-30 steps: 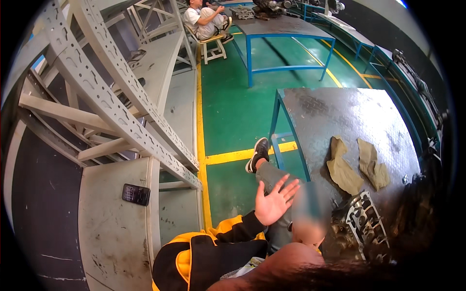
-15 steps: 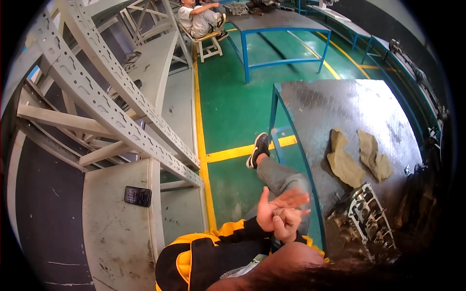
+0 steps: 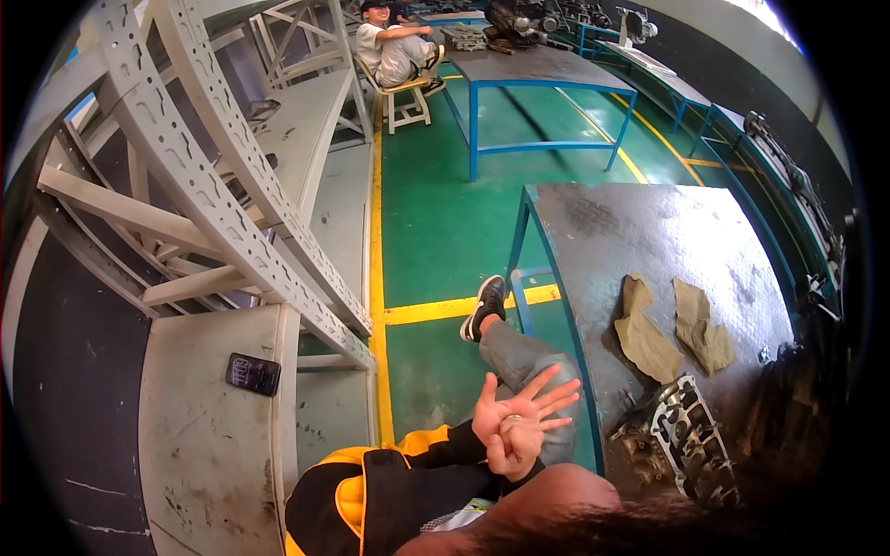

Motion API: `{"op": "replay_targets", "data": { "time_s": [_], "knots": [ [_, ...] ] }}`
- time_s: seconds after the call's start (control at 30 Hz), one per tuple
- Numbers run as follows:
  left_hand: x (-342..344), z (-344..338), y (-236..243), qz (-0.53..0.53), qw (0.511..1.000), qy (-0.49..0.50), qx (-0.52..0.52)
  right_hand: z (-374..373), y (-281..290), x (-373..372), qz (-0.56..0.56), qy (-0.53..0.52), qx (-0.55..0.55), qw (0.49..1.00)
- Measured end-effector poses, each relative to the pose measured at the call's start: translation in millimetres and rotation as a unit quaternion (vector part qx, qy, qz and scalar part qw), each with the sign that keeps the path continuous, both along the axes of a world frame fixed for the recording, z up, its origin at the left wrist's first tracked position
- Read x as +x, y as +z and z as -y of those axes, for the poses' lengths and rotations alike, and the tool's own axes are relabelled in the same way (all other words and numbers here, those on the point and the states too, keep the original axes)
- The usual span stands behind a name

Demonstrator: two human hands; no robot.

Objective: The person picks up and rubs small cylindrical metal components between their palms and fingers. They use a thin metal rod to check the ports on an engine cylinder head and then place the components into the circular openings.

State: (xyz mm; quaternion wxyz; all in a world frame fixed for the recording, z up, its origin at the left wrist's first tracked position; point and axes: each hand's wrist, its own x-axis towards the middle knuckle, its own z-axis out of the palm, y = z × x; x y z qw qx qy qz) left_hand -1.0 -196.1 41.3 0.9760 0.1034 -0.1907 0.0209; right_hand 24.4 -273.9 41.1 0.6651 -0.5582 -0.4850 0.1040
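Engine part (image 3: 691,440) on table (image 3: 640,222); left hand (image 3: 505,408), right hand (image 3: 516,447) together, just off edge (image 3: 570,309).

Left hand (image 3: 492,410) spread, fingers apart, palm toward you. Right hand (image 3: 516,447), fingers curled, in front of that palm; contact appears likely. Both overlap your grey trouser leg (image 3: 525,351) in view, left of the metal-topped table (image 3: 640,232). On your table: two olive cloths (image 3: 646,335) side by side, a metal engine part (image 3: 693,435) nearer you. To your left, a dark phone (image 3: 252,373) on a grey shelf (image 3: 209,435). Farther ahead, a seated person (image 3: 397,54) near a second table (image 3: 547,68).
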Motion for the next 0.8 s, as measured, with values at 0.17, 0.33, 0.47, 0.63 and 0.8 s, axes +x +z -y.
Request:
{"op": "replay_targets", "data": {
  "time_s": [0.17, 0.33, 0.47, 0.63, 0.8],
  "knots": [
    [-3, -10, 7, -0.041, 0.995, 0.063, 0.059, -8, -4, -2, 0.025, 0.029, -0.031, 0.999],
    [-10, -28, 14, -0.048, 0.988, 0.102, 0.105, -18, 0, -2, 0.03, 0.046, -0.055, 0.997],
    [-5, -32, 2, -0.031, 0.992, 0.097, 0.071, -15, 4, -1, 0.019, 0.045, -0.064, 0.997],
    [-13, -39, -36, 0.094, 0.992, 0.055, 0.06, -19, 5, -2, 0.022, 0.066, -0.064, 0.995],
    [-7, -31, -48, 0.084, 0.99, 0.076, 0.087, -15, -8, 1, 0.046, 0.04, -0.078, 0.995]
  ]
}}
